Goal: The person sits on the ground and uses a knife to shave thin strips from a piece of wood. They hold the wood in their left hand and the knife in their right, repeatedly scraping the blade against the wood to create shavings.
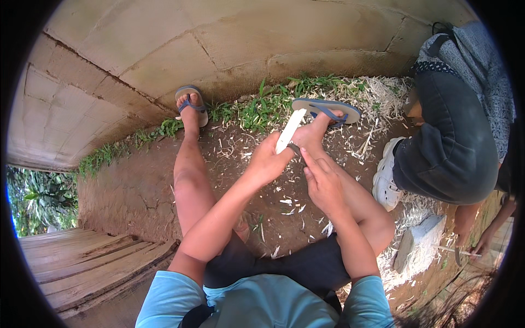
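My left hand [268,162] is closed around the lower end of a flat, pale strip of wood [289,133], which points up and away over my right foot. Beside it, my right hand [324,183] grips a small knife, its index finger stretched along the tool. The knife's dark blade [296,149] lies close to the strip's lower end, near the left thumb. Most of the knife's handle is hidden in the right hand. Both hands are held between my knees, above the ground.
Pale shavings [391,93] litter the dirt ground and grass beside a wall [235,33]. A co-worker in dark trousers [445,147] and a white clog [387,177] sits close on my right, hands near a thin stick. A stone block [418,243] lies there; wooden planks [98,262] are at left.
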{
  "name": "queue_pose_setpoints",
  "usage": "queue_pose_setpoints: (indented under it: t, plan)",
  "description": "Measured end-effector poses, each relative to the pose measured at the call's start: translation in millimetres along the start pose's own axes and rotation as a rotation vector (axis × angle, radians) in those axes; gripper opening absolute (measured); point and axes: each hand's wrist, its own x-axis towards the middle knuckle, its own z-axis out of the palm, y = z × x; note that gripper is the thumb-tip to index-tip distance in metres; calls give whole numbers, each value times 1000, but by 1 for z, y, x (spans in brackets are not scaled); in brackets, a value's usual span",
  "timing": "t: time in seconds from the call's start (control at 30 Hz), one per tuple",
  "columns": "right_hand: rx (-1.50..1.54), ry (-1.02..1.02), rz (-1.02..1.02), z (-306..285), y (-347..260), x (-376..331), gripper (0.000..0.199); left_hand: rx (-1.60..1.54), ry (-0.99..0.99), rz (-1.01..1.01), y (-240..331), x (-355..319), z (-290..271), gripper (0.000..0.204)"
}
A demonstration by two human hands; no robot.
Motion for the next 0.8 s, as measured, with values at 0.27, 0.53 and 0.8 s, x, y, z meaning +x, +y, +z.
queue_pose_setpoints:
  t: [0.27,0.53,0.8]
  plan:
    - [-180,86,-28,-6,6,8,42,74,-121,-25,-2,-4,-3,18]
    - [-19,130,-98,2,14,12,39,142,-4,121,4,-4,-14,17]
    - [9,115,-46,2,8,11,41,236,-60,38,-8,-4,-13,18]
